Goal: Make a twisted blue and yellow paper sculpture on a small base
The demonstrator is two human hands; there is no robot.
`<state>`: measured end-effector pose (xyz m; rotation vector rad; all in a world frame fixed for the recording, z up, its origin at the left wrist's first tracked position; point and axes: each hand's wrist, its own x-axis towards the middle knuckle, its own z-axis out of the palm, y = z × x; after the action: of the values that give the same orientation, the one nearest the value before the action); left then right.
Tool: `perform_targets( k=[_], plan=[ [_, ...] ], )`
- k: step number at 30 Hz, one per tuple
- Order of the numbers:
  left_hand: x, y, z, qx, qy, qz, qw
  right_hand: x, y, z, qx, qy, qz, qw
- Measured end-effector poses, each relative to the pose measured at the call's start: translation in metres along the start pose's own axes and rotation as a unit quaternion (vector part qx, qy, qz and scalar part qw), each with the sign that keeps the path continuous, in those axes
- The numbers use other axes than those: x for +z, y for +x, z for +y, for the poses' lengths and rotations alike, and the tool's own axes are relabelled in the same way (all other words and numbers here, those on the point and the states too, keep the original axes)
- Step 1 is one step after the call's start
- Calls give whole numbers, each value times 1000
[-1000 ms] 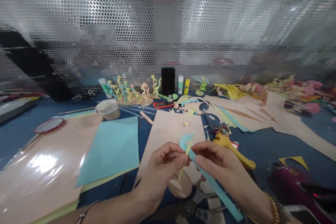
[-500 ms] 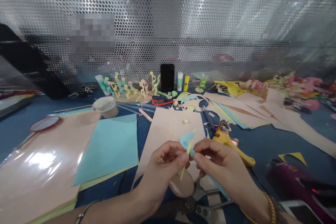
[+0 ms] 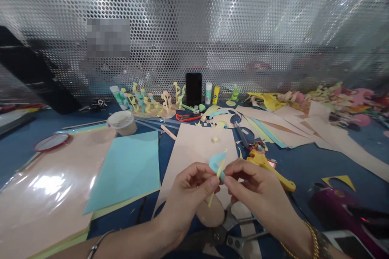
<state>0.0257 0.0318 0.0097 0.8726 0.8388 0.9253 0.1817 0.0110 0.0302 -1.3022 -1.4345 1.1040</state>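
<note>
- Left hand (image 3: pixel 194 190): grip pinched on yellow strip (image 3: pixel 221 167), where it crosses blue strip (image 3: pixel 214 161).
- Right hand (image 3: pixel 257 188): grip pinched on blue strip, just right of crossing.
- Yellow strip: long axis steep, top leaning right; left hand nearer.
- Blue strip: bent part sits beyond both grips, between hands.
- Below: pale oval disc (image 3: pixel 212 213), scissors (image 3: pixel 219 236), table (image 3: pixel 306 166).

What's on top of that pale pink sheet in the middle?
A small yellow piece lies on the pale pink sheet. The left hand, right hand and their paper strips cover much of the nearer part, so anything behind them is hidden.
</note>
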Motion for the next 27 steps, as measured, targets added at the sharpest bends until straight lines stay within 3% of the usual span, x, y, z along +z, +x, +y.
perform_targets(
  k=[27],
  plan=[
    [-2, 2, -3, 27, 19, 1, 999, 1, 1, 6, -33, -31, 12, 999]
  ],
)
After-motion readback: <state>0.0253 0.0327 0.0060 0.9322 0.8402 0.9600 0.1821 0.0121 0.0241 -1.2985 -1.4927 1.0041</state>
